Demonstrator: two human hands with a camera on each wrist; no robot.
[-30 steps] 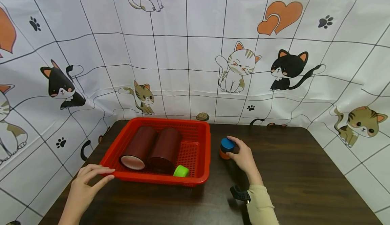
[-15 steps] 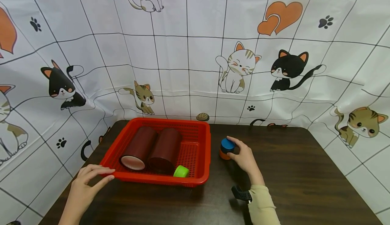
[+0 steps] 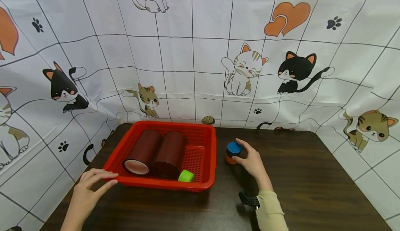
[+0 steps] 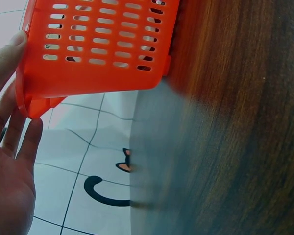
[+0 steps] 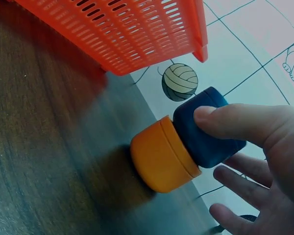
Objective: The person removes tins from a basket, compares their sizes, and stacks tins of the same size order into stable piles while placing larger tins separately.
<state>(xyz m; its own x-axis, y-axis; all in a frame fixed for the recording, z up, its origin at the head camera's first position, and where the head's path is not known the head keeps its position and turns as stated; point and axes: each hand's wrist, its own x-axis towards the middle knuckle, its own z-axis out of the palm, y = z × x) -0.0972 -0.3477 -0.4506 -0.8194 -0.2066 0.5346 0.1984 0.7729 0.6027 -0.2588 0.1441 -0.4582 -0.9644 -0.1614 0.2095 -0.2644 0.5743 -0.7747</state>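
At the near left corner of the red plastic basket (image 3: 200, 186), my left hand (image 3: 85, 194) holds the rim. In the left wrist view, the thumb lies at the rim's edge and a fingertip touches the corner. Two dark red cylinders (image 3: 170, 153) lie inside the basket, one showing a whitish end, with a small green tub (image 3: 186, 176) near the front wall. To the basket's right, a small round blue tub (image 5: 206, 129) sits on an orange one (image 5: 161, 156). My right hand (image 3: 251, 159) is around the blue tub, thumb at its side, index finger spread off its edge.
The dark wooden table (image 3: 297, 175) reaches back to a white wall sheet (image 3: 206, 67) printed with cats and grid lines. A black band (image 3: 248, 199) circles the right wrist, below a beige sleeve (image 3: 270, 210).
My right hand has shifted slightly right, its index fingertip lifting away from the blue tub. The stacked tubs, the basket and my left hand stay in place.
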